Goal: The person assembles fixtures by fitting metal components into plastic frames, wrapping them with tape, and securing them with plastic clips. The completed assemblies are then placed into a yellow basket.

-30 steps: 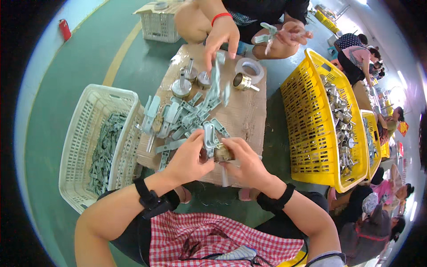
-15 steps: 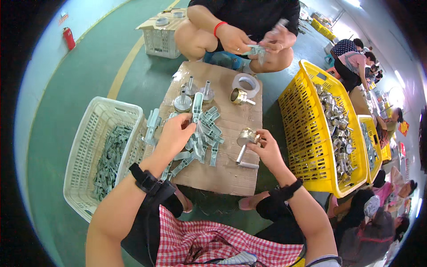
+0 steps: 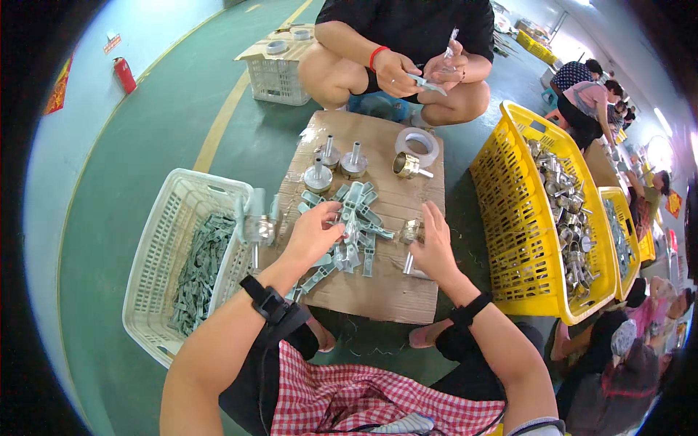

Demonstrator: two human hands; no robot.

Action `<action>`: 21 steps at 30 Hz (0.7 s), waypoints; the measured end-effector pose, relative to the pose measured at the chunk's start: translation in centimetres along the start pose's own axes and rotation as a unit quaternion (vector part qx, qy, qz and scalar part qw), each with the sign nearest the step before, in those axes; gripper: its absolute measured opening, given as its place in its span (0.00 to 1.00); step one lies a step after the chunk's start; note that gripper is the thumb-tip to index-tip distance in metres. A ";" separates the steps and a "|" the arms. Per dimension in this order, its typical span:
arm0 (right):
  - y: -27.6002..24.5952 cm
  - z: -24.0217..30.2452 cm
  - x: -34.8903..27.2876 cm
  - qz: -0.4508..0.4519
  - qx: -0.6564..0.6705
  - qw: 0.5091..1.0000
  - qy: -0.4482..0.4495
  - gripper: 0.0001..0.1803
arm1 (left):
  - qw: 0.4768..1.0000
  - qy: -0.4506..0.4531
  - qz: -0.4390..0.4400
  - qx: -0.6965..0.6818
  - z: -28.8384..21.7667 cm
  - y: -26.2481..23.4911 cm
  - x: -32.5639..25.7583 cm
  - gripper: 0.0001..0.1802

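Note:
My left hand (image 3: pixel 314 234) rests at the left side of a pile of grey-green plastic levers (image 3: pixel 368 256), thumb and forefinger apart at its edge. One lever (image 3: pixel 353 196) stands tilted upward just past its fingertips. On the right, my right hand (image 3: pixel 436 248) has its fingers stretched out beside a brassy metal cup fitting with a stem (image 3: pixel 411 231); its thumb is partly hidden. A blurred metal fitting (image 3: pixel 259 229) with pale plastic pieces shows at the cardboard's left edge; its support is unclear.
Three stemmed metal fittings (image 3: pixel 318 176), a tape roll (image 3: pixel 430 145) and another fitting (image 3: pixel 407 166) occupy the cardboard's far part. A white basket of levers (image 3: pixel 138 291) stands left; a yellow basket of fittings (image 3: pixel 502 211) stands right. Opposite, a person's hands (image 3: pixel 396 73) hold a lever.
My right hand's fingers have straightened away from the metal fitting. The lever near my left hand sits lower. A blurred fitting has appeared at the left, and the whole view has shifted slightly.

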State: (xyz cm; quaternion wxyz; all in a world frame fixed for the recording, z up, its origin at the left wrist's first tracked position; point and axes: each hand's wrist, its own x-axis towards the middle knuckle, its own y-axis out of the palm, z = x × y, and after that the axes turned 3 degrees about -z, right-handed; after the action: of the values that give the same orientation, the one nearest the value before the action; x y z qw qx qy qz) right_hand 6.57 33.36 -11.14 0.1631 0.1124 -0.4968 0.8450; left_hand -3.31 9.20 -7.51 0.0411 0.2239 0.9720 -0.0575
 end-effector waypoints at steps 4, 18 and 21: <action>-0.7 5.8 1.1 0.005 0.171 0.985 0.013 0.32 | 0.996 0.044 0.057 0.057 -1.0 0.4 -1.2 0.16; -6.6 10.1 3.7 0.287 0.394 0.862 0.139 0.16 | 0.956 0.246 0.011 0.161 -4.2 -0.3 -3.0 0.10; -9.2 13.2 3.7 0.372 0.253 0.886 0.115 0.15 | 0.904 0.342 -0.025 0.256 -4.6 -1.1 -3.6 0.07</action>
State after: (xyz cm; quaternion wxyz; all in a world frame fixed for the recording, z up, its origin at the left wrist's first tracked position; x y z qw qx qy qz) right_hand 7.08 26.57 3.87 -0.1416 -0.1412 -0.2496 0.9475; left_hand -0.85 7.30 -2.45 -0.3544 0.2086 0.8834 -0.2249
